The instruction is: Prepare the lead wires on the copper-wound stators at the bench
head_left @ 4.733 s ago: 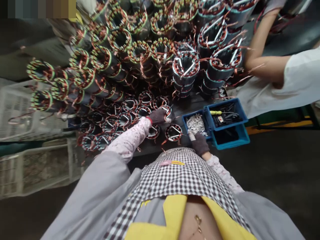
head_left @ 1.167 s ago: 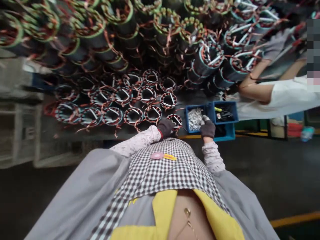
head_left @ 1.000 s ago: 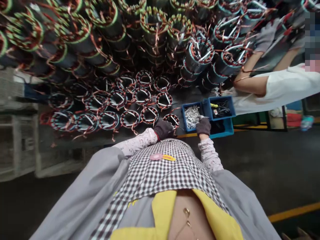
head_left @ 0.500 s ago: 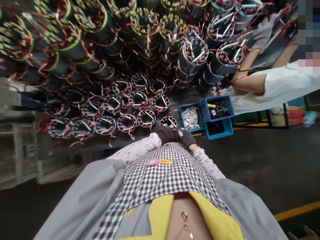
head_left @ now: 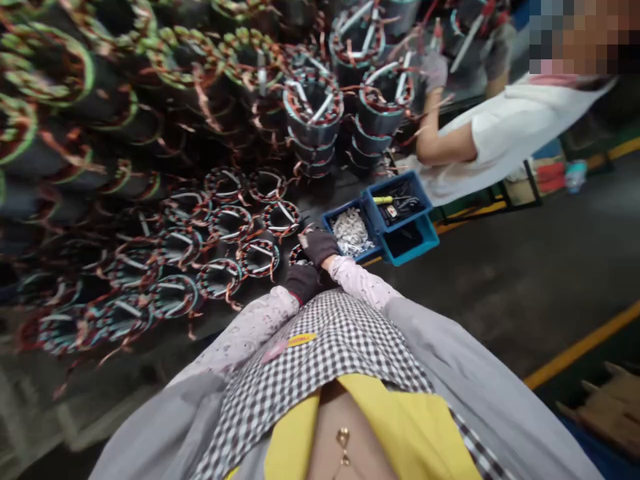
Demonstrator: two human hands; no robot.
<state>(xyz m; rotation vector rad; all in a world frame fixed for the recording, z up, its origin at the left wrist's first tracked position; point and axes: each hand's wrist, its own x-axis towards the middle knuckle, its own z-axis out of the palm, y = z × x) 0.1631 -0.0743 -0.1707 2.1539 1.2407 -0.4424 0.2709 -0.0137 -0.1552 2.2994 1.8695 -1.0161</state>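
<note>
Dark workbench (head_left: 330, 190): rows of wound stators (head_left: 220, 223) lying directly on it, taller stacks of stators (head_left: 313, 113) behind. Blue bins (head_left: 380, 217) at the near right edge, one w/ small white pieces (head_left: 350, 230).

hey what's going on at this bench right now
A person in dark gloves is bent over a bench packed with copper-wound stator cores. Both hands are down at the nearest core on the front edge: the right hand lies on top of it and the left hand is at its near side. A blue bin of small white pieces stands just right of them. A co-worker in white handles a stacked core behind.
</note>
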